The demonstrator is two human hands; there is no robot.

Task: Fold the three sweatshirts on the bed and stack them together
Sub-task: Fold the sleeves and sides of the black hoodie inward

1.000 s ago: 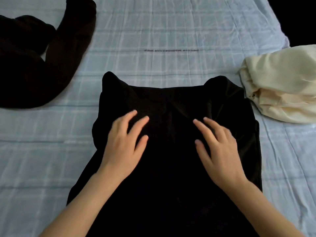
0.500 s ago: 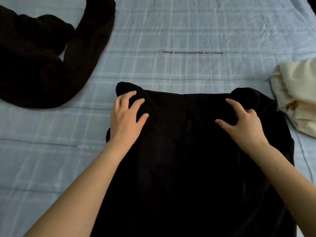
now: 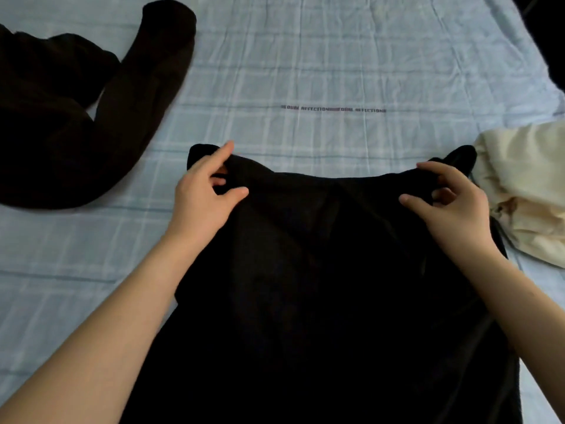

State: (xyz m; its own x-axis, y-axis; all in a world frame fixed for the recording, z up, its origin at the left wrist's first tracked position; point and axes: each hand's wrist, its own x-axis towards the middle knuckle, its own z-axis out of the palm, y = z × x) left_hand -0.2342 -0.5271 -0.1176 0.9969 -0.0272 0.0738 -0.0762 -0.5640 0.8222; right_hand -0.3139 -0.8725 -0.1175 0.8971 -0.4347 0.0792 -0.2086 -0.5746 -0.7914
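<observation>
At the far left a dark brown sweatshirt (image 3: 55, 133) lies unfolded, one sleeve (image 3: 153, 75) arching away from the person with its cuff towards the far side of the bed. Next comes the left hand (image 3: 204, 191), at the far left corner of the black sweatshirt (image 3: 321, 286): the forefinger lies stretched along the raised edge, the other fingers are curled in and the thumb closes beneath, so a fold of cloth is pinched between them. The black sweatshirt lies in the middle of the bed, right in front of the person, its long axis running from the person's body straight away. Its far edge crosses from left to right, with a small peak of cloth standing up at each end. The right hand (image 3: 449, 206) grips the far right corner in much the same way, fingers hooked over the edge and the thumb closing in beneath them. Just beside that corner sits a cream sweatshirt (image 3: 526, 191), bunched in a loose heap. Under everything is a pale blue checked sheet (image 3: 336, 50), creased, with a line of small dark lettering (image 3: 333, 109) printed across it beyond the black sweatshirt. Past the sheet's far right edge the room is dark.
</observation>
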